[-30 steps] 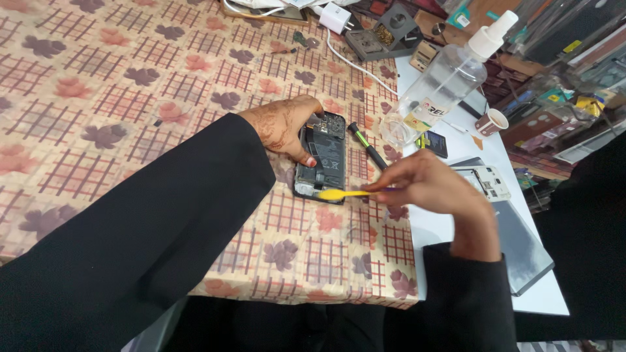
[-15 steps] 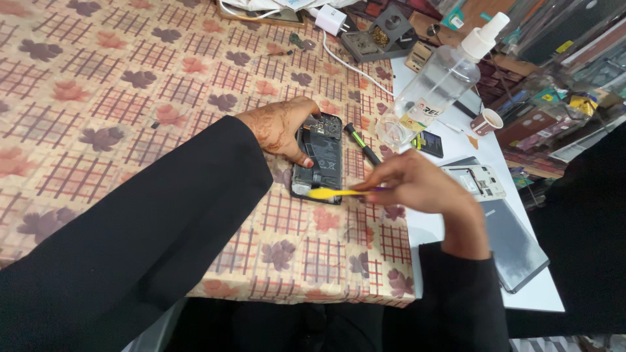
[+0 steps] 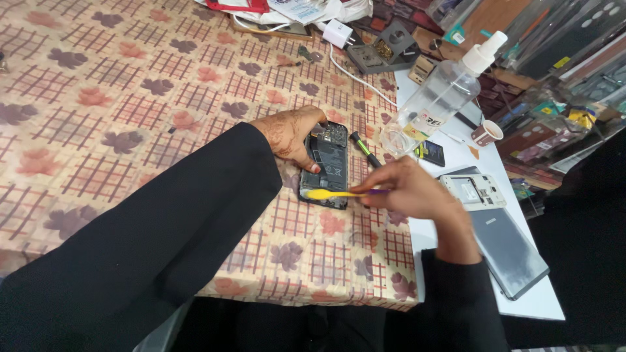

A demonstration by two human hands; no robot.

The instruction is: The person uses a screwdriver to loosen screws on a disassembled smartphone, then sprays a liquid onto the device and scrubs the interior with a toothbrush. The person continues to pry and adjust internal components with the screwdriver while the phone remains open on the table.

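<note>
Against the frame half a second back I see little change: my left hand point(image 3: 290, 135) still pins the phone point(image 3: 327, 166) at its left edge, and my right hand point(image 3: 412, 190) still pinches the yellow tool point(image 3: 331, 193) with closed fingers. The tool's tip has stayed across the phone's lower end. The view has shifted slightly; the hands have not parted from their work.

The phone lies back-open on the patterned cloth point(image 3: 130, 98), near the cloth's right edge, at the centre of view. A screwdriver point(image 3: 364, 149) rests just beside it at 2 o'clock. Further toward 2 o'clock lies a clear spray bottle point(image 3: 440, 101) on the white table point(image 3: 535, 301). A pale phone frame point(image 3: 473, 191) lies at 3 o'clock, touching a grey slab point(image 3: 508, 251) at 4 o'clock. My black left sleeve point(image 3: 150, 248) hides the cloth at 7 o'clock.
</note>
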